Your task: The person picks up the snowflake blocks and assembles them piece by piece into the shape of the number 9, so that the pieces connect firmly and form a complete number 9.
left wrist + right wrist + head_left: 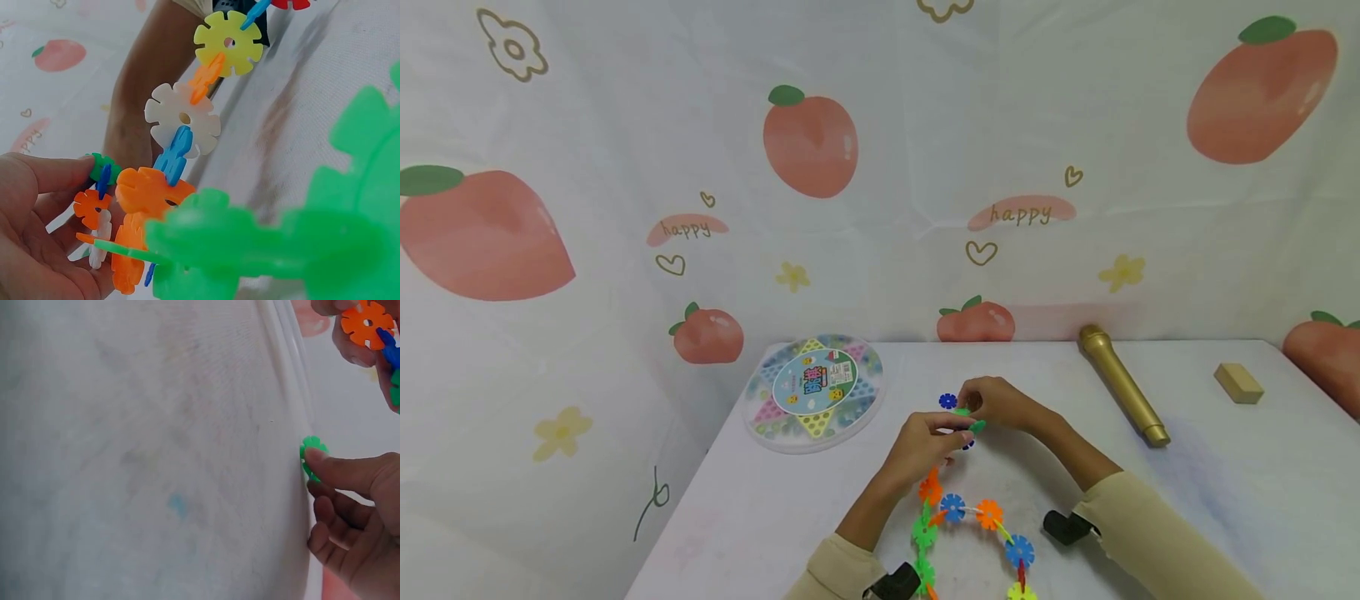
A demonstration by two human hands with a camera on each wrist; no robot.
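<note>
My left hand [928, 446] holds one end of a chain of notched plastic snowflake discs. Among its fingers in the left wrist view are an orange disc [91, 207], a white disc [100, 240] and a dark blue disc [104, 181]. Thumb and forefinger of my right hand [356, 519] pinch a single green snowflake disc [312, 453]. In the head view the right hand [1003, 406] is right beside the left fingertips. A dark blue disc [947, 401] shows just left of it. The chain's green disc [925, 531] and blue disc [1019, 551] lie nearer the body.
A round, clear-rimmed game box [805, 433] lies at the table's back left. On the right are a gold microphone [1123, 387] and a tan block [1238, 383]. A peach-printed cloth [880, 250] hangs behind the white table [730, 517].
</note>
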